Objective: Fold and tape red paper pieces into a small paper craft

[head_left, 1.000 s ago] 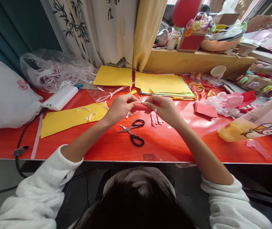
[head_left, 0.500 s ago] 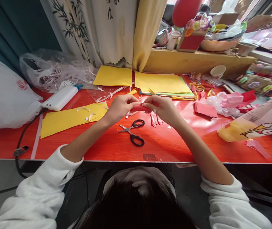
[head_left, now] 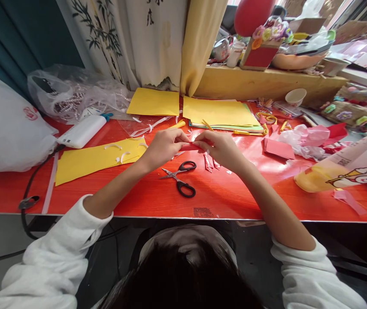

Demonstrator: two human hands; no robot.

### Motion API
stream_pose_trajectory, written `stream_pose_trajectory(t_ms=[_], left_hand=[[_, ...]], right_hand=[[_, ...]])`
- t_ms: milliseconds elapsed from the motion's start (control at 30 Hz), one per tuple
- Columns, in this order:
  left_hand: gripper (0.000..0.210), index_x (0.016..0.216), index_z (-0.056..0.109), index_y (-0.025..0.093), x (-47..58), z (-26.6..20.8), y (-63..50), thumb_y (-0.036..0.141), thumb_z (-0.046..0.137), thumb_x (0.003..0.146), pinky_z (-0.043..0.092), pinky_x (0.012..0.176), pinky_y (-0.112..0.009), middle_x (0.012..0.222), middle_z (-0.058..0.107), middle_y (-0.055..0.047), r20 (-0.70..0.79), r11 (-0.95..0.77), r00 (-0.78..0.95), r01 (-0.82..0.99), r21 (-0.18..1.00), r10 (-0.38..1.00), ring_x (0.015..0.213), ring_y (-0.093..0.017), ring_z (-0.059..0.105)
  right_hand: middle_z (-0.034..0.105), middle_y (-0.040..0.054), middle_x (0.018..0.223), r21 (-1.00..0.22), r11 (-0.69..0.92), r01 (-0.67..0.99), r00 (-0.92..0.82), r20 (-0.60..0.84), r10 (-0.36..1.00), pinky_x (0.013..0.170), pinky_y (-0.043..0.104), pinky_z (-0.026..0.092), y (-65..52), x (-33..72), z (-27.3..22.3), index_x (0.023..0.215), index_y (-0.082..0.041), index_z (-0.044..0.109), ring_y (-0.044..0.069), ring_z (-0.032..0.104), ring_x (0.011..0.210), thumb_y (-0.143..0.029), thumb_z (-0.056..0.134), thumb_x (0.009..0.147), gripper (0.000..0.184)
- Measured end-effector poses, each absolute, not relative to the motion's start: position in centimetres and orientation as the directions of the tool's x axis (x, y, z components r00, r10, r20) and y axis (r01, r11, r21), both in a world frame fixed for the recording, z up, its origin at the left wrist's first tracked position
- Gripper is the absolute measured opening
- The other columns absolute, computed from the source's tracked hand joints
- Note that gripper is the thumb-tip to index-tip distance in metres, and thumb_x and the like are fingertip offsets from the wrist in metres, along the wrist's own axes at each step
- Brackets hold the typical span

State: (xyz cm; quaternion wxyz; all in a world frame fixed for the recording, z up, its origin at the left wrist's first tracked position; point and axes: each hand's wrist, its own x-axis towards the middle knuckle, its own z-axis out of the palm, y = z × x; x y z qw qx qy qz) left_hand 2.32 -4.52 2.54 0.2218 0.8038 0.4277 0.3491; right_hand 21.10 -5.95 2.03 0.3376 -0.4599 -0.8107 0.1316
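Note:
Between my two hands is a small piece of red paper [head_left: 189, 146], pinched at both sides above the table. My left hand [head_left: 165, 148] grips its left end with thumb and fingertips. At the other end, my right hand [head_left: 218, 148] pinches it, partly hiding the paper. Just below them lie black-handled scissors [head_left: 180, 176] with their blades apart. Narrow folded red paper pieces [head_left: 208, 163] rest under my right hand. To the left, a yellow paper strip [head_left: 89, 165] carries several small white scraps. A stack of red paper [head_left: 279, 148] lies to the right.
Yellow sheets [head_left: 218, 112] lie at the back of the red table [head_left: 144, 201]. On the left are a white plastic bag [head_left: 6, 128] and a white power bank [head_left: 82, 132] with a cable. A tilted drink cup [head_left: 338, 167] and crumpled pink paper [head_left: 305, 139] occupy the right.
Both hands stay together on the red paper, with small finger shifts. The red paper looks narrower between the fingertips now. The view has shifted very slightly.

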Motion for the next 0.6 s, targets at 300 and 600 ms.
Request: stream_pose_trajectory(t_ms=[300,600], left_hand=[[0.017,0.083,0.07,0.019,2.19,2.69,-4.45,0.021,0.053,0.081,0.042,0.068,-0.027,0.079,0.067,-0.002,0.377,-0.589,0.457,0.546,0.596,0.806,0.072,-0.014,0.058],[0.02,0.085,0.068,0.018,2.38,2.19,-4.52,0.012,0.049,0.08,0.043,0.073,-0.028,0.088,0.066,-0.004,0.412,-0.644,0.497,0.55,0.532,0.764,0.08,-0.015,0.059]], right_hand=[[0.064,0.001,0.069,-0.394,0.605,0.692,-0.395,0.496,0.774,0.064,0.025,0.04,-5.75,21.3,1.81,0.08,-0.019,0.064,0.012,0.055,0.065,-0.02,0.053,0.086,0.013],[0.063,-0.0001,0.068,-0.492,0.56,0.667,-0.393,0.406,0.825,0.062,0.025,0.039,-6.04,21.2,2.25,0.079,-0.019,0.064,0.011,0.054,0.063,-0.016,0.053,0.084,0.013]])
